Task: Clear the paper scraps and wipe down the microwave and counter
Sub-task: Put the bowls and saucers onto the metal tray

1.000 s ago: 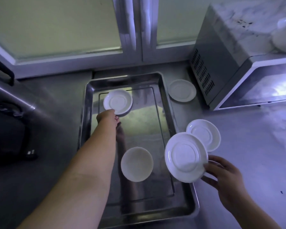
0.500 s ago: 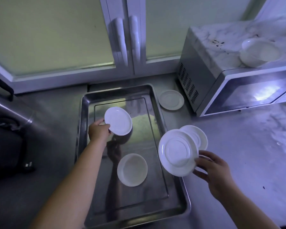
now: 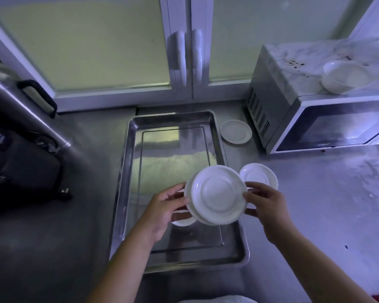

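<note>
My left grip (image 3: pixel 162 212) has brought one more off the rectangular steel tray (image 3: pixel 127 171) to my right grip (image 3: pixel 269 206). Both now pinch the stack of small white saucers (image 3: pixel 217 194) above the tray. The silver microwave (image 3: pixel 315 119), top speckled, stands on the grey counter (image 3: pixel 315 215), unwiped, I judge.

The light is dim and bluish. A soft glow comes through the frosted pale-green glass panes (image 3: pixel 85 44) at the back and mirrors as a pale patch in the shiny rectangular steel tray (image 3: pixel 162 154). Glare streaks the door of the silver box-shaped microwave (image 3: pixel 328 127). The stacked round white saucers (image 3: pixel 217 193) between the left hand (image 3: pixel 162 208) and the right hand (image 3: pixel 269 206) look brightest. The bulky black appliance (image 3: pixel 20 167) at left sinks into shadow. Straight lines bow toward the edges, and the whole picture is slightly soft.
</note>
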Demonstrator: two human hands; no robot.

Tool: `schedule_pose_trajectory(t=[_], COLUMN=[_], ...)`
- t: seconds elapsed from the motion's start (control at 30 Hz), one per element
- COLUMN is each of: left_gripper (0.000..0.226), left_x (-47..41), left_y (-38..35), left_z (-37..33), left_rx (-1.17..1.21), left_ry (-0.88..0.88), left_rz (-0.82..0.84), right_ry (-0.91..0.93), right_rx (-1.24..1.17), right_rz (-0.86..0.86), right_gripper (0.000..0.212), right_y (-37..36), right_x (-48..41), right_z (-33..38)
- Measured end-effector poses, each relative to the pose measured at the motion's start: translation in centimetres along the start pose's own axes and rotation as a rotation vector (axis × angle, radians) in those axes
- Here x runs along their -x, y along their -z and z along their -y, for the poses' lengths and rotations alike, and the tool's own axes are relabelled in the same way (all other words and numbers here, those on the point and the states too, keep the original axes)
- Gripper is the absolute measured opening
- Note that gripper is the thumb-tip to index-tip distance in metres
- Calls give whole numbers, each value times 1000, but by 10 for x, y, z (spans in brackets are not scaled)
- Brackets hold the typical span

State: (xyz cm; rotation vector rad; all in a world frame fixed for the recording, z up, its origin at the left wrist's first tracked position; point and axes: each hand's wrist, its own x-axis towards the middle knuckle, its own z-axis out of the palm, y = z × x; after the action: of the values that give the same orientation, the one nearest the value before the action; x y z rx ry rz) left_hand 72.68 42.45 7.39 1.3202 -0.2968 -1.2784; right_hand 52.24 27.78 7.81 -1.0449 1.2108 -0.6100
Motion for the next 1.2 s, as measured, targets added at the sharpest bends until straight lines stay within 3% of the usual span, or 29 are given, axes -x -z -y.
schedule_pose_trajectory(t=[0.13,0.3,0.5,0.53,0.6,0.67,0.77,0.83,1.03,1.2], left_gripper=[44,35,25,22,16,26,54,56,51,62], left_x=[11,22,22,19,7,-5,-20,-27,-32,3], left_y=[-8,-6,4,7,19,34,46,46,55,91], left_z=[17,35,46,49,58,65,78,88,96,98], left_rx=[66,28,-102,-164,-331,-490,-490,-447,-343,-486], left_ry=[46,83,143,115,14,-33,94,135,62,71], left_rz=[14,21,79,14,-280,-554,-554,-523,-612,-666], right_ry=[10,-101,-208,-213,-215,-209,-186,-155,94,196], right_rx=[68,62,181,198,222,246,274,325,754,1223], right_rz=[29,200,238,231,188,137,96,89,156,332], right_gripper=[22,34,24,23,22,22,26,30,28,35], right_y=[7,18,29,30,30,32,36,37,14,-34], right_x=[5,14,19,20,20,19,16,14,-9,-37], right_z=[-11,-19,-37,-39,-42,-44,-47,-48,-46,-59])
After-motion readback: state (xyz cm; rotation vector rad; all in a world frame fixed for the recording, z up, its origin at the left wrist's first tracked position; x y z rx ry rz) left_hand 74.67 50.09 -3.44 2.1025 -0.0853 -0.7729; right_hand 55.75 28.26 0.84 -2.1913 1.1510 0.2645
